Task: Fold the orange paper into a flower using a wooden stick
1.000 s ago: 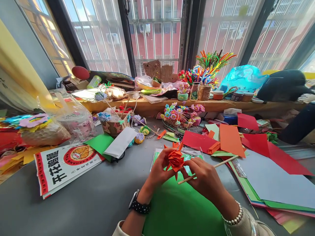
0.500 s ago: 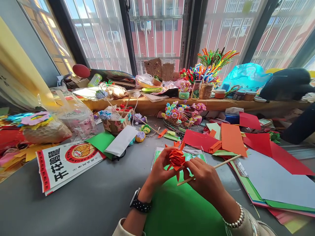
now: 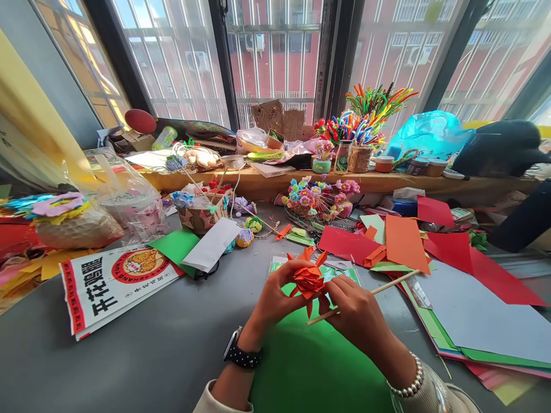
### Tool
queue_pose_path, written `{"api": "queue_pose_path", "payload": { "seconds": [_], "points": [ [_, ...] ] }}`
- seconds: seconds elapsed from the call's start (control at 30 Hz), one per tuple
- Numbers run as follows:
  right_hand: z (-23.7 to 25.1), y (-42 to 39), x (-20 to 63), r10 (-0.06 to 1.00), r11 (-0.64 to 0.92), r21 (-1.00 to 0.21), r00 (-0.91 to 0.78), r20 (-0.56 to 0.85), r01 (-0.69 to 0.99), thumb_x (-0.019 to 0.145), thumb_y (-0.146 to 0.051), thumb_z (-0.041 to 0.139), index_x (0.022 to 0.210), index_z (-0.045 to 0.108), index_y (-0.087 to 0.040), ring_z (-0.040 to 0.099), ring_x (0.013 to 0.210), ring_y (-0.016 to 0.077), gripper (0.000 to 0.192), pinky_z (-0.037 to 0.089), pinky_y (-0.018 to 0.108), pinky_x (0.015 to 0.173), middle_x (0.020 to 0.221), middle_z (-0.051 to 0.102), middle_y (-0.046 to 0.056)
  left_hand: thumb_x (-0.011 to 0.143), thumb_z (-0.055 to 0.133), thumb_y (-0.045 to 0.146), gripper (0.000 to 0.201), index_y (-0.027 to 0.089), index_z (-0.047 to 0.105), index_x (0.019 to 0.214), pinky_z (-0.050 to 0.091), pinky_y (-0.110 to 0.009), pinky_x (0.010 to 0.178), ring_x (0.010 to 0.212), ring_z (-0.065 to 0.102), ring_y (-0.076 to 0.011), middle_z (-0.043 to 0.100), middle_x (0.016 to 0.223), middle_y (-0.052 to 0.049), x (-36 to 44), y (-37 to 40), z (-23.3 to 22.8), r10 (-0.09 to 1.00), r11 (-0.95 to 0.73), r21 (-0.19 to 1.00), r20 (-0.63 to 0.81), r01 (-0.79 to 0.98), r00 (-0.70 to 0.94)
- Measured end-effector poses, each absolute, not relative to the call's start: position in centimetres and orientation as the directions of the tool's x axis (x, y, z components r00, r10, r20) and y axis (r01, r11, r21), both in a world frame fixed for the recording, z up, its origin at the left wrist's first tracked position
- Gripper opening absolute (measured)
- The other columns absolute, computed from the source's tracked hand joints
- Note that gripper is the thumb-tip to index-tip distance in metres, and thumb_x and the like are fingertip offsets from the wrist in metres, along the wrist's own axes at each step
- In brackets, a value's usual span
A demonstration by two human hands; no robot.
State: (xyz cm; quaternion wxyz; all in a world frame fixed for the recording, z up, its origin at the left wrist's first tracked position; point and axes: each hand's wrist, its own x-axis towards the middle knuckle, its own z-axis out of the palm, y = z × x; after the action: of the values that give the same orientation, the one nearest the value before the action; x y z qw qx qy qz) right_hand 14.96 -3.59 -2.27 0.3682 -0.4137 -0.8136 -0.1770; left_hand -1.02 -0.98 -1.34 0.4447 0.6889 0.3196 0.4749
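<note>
An orange-red folded paper flower (image 3: 308,280) with pointed petals is held up over the desk. My left hand (image 3: 278,295) grips it from the left, thumb below and fingers above. At the flower's right edge, my right hand (image 3: 355,304) pinches a petal between thumb and fingertips. A thin wooden stick (image 3: 396,281) is tucked in that same hand, slanting from lower left to upper right. Beneath both hands lies a green sheet (image 3: 310,367). Behind the flower a clear packet with green contents (image 3: 350,274) is partly hidden.
Red and orange paper pieces (image 3: 407,244) and a stack of coloured sheets (image 3: 486,321) lie to the right. A printed paper bag (image 3: 124,284) is at left. Further back stand a basket of paper flowers (image 3: 202,215), small crocheted flowers (image 3: 318,195) and a cluttered sill (image 3: 262,179).
The flower has tilted slightly in my fingers, and both hands have shifted a little left and down. My right hand keeps the stick and its pinch on the petal.
</note>
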Motion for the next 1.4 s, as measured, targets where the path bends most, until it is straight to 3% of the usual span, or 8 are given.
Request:
{"api": "queue_pose_path", "payload": {
  "seconds": [0.13,0.3,0.5,0.63,0.9,1.07,1.2,1.4],
  "points": [
    [-2.1,-3.6,15.2,0.558,0.601,-0.062,-0.362,0.747,0.797,0.081,-0.021,0.045,0.063,0.053,-0.016,0.045,0.052,0.0136,0.02,0.033,0.024,0.047,0.053,0.049,0.001,0.063,0.067,0.018,0.037,0.017,0.055,0.098,0.045,-0.025,0.079,0.085,0.059,-0.0159,0.063,0.093,-0.004,-1.2,-0.9,-1.2,0.869,-0.385,0.922,0.349,0.035,0.352],
    [-1.5,-3.3,16.4,0.578,0.664,-0.161,-0.365,0.73,0.73,0.081,-0.04,0.05,0.094,0.055,-0.013,0.053,0.057,0.0142,0.031,0.043,0.025,0.052,0.06,0.056,0.001,0.066,0.065,0.022,0.044,0.02,0.054,0.108,0.046,-0.028,0.082,0.094,0.057,-0.0195,0.059,0.106,-0.006,-1.6,-0.4,-1.8,0.86,-0.3,0.953,0.25,0.046,0.445],
    [-1.5,-3.2,16.7,0.584,0.671,-0.219,-0.322,0.745,0.709,0.08,-0.039,0.052,0.101,0.051,-0.015,0.059,0.064,0.0162,0.031,0.048,0.027,0.056,0.071,0.062,0.004,0.067,0.064,0.025,0.055,0.027,0.047,0.12,0.048,-0.031,0.083,0.099,0.055,-0.0217,0.046,0.124,-0.007,-1.6,-0.4,-1.6,0.846,-0.278,0.955,0.195,0.1,0.496],
    [-1.6,-3.2,16.5,0.604,0.689,-0.256,-0.341,0.72,0.678,0.081,-0.034,0.052,0.11,0.046,-0.017,0.061,0.073,0.0176,0.035,0.05,0.028,0.06,0.082,0.064,0.007,0.069,0.062,0.019,0.055,0.025,0.046,0.121,0.047,-0.031,0.084,0.098,0.056,-0.0212,0.053,0.118,-0.007,-1.7,-0.6,-1.1,0.828,-0.314,0.942,0.213,0.115,0.518],
    [-2.0,-3.0,16.4,0.63,0.714,-0.325,-0.368,0.683,0.62,0.08,-0.031,0.053,0.112,0.046,-0.019,0.062,0.081,0.0186,0.034,0.052,0.029,0.065,0.093,0.064,0.009,0.067,0.064,0.015,0.051,0.02,0.051,0.115,0.047,-0.03,0.086,0.096,0.059,-0.0204,0.058,0.113,-0.008,-2.1,-0.8,-0.8,0.81,-0.316,0.945,0.226,0.078,0.541],
    [-1.8,-3.2,16.2,0.607,0.724,-0.329,-0.334,0.721,0.606,0.079,-0.028,0.055,0.105,0.049,-0.019,0.063,0.076,0.0179,0.029,0.052,0.029,0.062,0.085,0.065,0.007,0.065,0.065,0.018,0.048,0.02,0.054,0.112,0.048,-0.031,0.085,0.099,0.057,-0.0224,0.055,0.116,-0.009,-2.1,-1.1,-0.4,0.825,-0.319,0.945,0.237,0.075,0.512],
    [-1.7,-3.3,16.2,0.603,0.729,-0.339,-0.322,0.73,0.595,0.076,-0.027,0.058,0.101,0.051,-0.019,0.062,0.073,0.0167,0.027,0.052,0.027,0.059,0.081,0.066,0.006,0.065,0.066,0.017,0.053,0.019,0.052,0.115,0.048,-0.032,0.084,0.094,0.06,-0.0219,0.06,0.11,-0.008,-2.3,-1.0,-0.4,0.813,-0.272,0.961,0.199,0.054,0.548],
    [-1.6,-3.4,16.2,0.597,0.736,-0.325,-0.343,0.725,0.594,0.078,-0.025,0.057,0.105,0.05,-0.018,0.063,0.076,0.017,0.029,0.053,0.027,0.062,0.085,0.066,0.007,0.063,0.068,0.018,0.047,0.018,0.057,0.109,0.049,-0.031,0.083,0.091,0.061,-0.0217,0.063,0.105,-0.008,-2.2,-1.0,-0.4,0.821,-0.283,0.958,0.219,0.042,0.527]
  ]
}}
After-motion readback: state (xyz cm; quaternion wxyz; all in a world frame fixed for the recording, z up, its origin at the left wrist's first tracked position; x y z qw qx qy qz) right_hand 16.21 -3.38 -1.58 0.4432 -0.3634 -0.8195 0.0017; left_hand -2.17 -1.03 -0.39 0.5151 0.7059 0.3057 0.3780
